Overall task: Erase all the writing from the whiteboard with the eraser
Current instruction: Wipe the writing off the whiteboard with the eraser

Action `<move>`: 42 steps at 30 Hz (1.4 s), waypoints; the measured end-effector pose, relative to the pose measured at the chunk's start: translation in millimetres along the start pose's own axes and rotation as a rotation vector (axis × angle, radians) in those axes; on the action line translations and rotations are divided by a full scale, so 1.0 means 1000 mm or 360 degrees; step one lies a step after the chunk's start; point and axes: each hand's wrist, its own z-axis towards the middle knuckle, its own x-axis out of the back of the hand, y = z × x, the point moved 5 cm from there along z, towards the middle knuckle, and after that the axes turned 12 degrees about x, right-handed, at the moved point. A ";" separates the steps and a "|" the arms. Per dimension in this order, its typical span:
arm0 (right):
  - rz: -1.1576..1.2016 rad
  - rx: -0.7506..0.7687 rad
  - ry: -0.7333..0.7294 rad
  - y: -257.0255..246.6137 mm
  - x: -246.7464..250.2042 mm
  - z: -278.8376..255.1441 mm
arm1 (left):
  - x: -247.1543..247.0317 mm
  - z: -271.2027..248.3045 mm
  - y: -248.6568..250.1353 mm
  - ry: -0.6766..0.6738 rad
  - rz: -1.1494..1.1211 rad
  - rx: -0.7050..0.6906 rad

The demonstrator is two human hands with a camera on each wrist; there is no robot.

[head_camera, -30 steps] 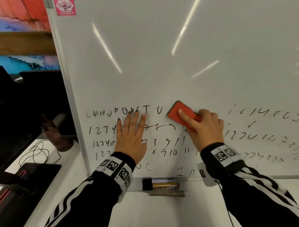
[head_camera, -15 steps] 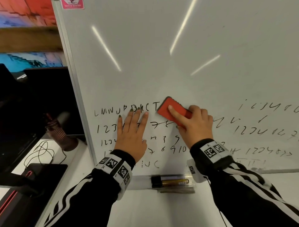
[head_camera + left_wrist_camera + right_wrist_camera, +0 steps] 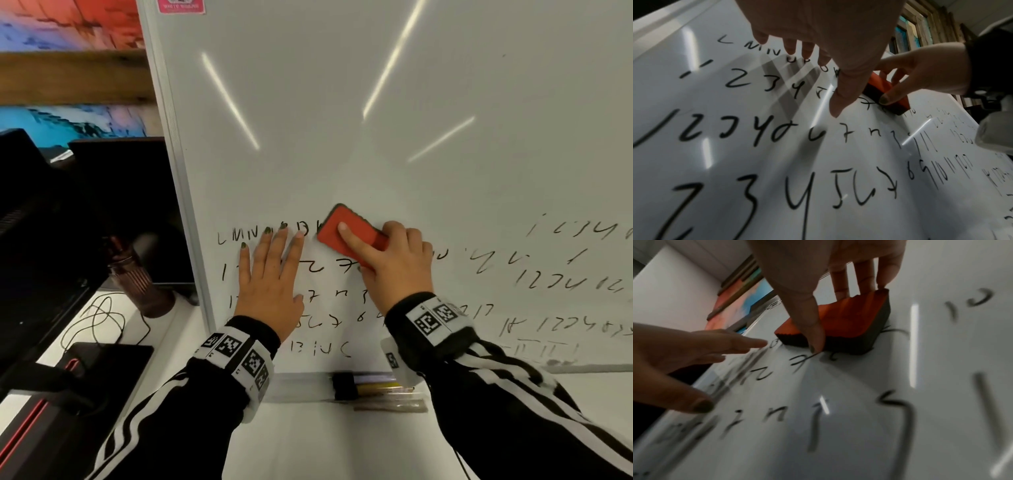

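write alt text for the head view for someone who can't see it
A right hand grips a red eraser pressed against a whiteboard, at the top row of black handwritten letters and numbers. The left hand rests flat on the writing beside it. Markers lie in the tray below.

The head camera looks forward and down at the whiteboard (image 3: 376, 102). Each wrist camera sits close to the board, looking along its hand. All three views share the eraser (image 3: 352, 234) (image 3: 885, 91) (image 3: 846, 321) and nearby writing.
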 end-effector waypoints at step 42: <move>-0.0054 0.0072 0.0114 -0.041 -0.011 0.011 | 0.002 -0.021 -0.113 -0.0085 -0.0468 0.0703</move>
